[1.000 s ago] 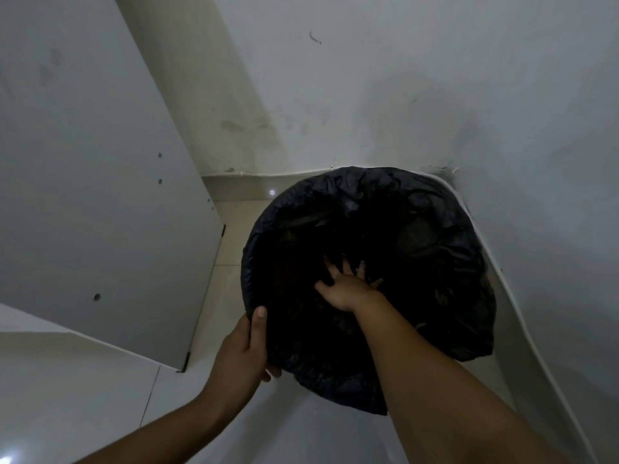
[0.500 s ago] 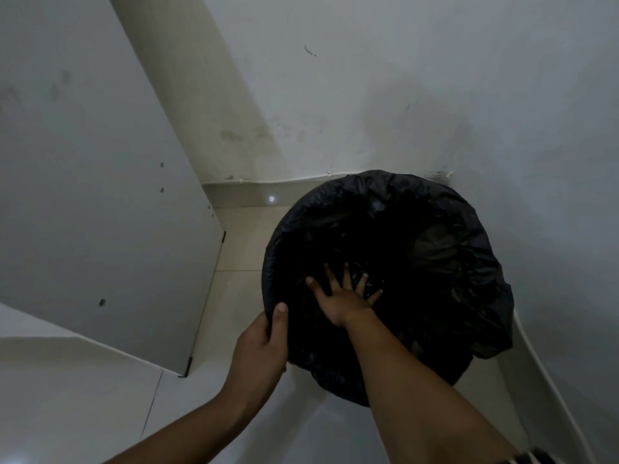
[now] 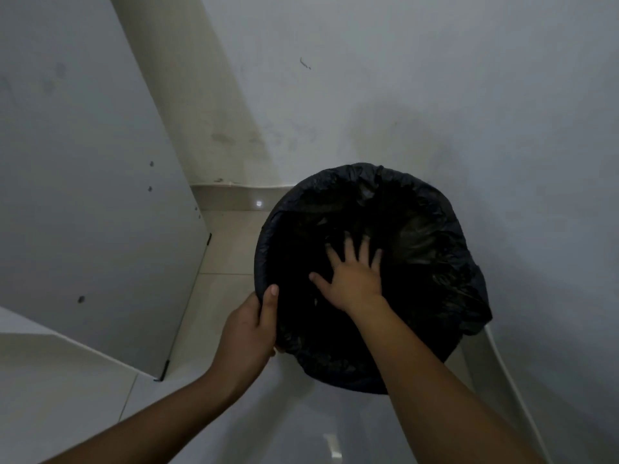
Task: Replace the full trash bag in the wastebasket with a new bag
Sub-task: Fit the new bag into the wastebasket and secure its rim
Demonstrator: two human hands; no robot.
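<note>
**Black plastic trash bag lines the round wastebasket in the corner**

Black crinkled plastic trash bag (image 3: pixel 432 236) sits inside a round wastebasket (image 3: pixel 341 373), its mouth folded outward over the whole rim so that the basket itself is almost entirely covered by dark film. The basket stands on pale glossy floor tiles (image 3: pixel 221 296) in a corner, close against the grey-white painted wall (image 3: pixel 435 78) behind it and to its right. Loose folds of the bag hang down over the basket's right side.

The left hand (image 3: pixel 248 326) grips the near left edge of the rim: the thumb lies over the top of the bag-covered lip and the other fingers curl underneath, out of sight, so the hand is clamped on rim and bag together. The right hand (image 3: pixel 355 279) reaches down into the opening with its palm facing down, its fingers straight and spread apart, flat against the bag's inner surface. How deep the lining goes is lost in the darkness.

To the left stands a large flat grey panel (image 3: pixel 83 162) with small holes, its lower corner touching the floor. A pale skirting strip (image 3: pixel 234 195) runs along the foot of the back wall.
</note>
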